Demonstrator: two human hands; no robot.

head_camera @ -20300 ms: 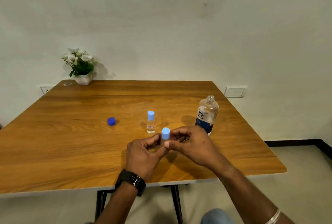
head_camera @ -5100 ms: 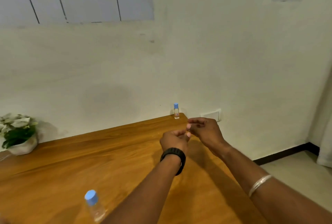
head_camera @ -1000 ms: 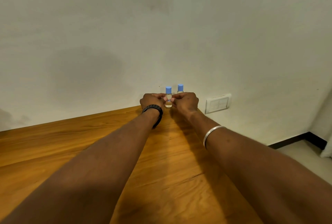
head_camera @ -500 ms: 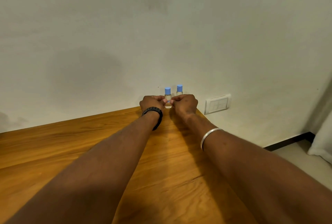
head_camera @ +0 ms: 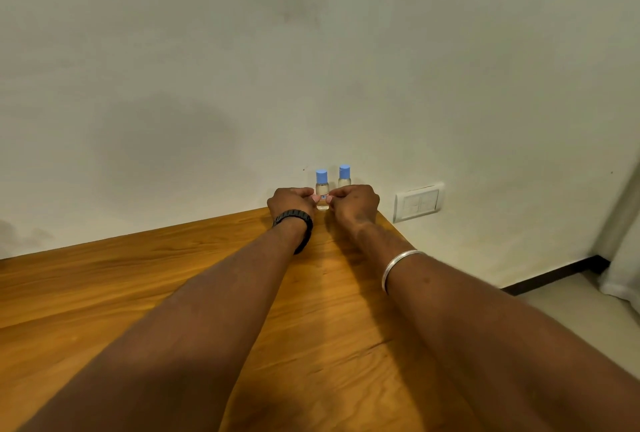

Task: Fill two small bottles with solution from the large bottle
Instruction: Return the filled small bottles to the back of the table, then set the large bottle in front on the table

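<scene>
Two small clear bottles with light blue caps stand upright at the far right corner of the wooden table (head_camera: pixel 173 276), close to the wall. The nearer small bottle (head_camera: pixel 322 189) sits between my two hands. My left hand (head_camera: pixel 291 201) touches its left side with the fingertips and my right hand (head_camera: pixel 355 201) touches its right side, both pinching its lower body. The second small bottle (head_camera: pixel 344 176) stands just behind my right hand, which hides its lower part. The large bottle is out of view.
A white wall switch plate (head_camera: pixel 419 202) is mounted on the wall just past the table's right edge. The table's right edge drops to a pale floor (head_camera: pixel 571 310) with a dark skirting board. A black watch is on my left wrist, a silver bangle on my right.
Over the last second both hands have stayed on the nearer small bottle at the far corner. Only the view shifted slightly. Earlier, only one bottle stood at that corner.
</scene>
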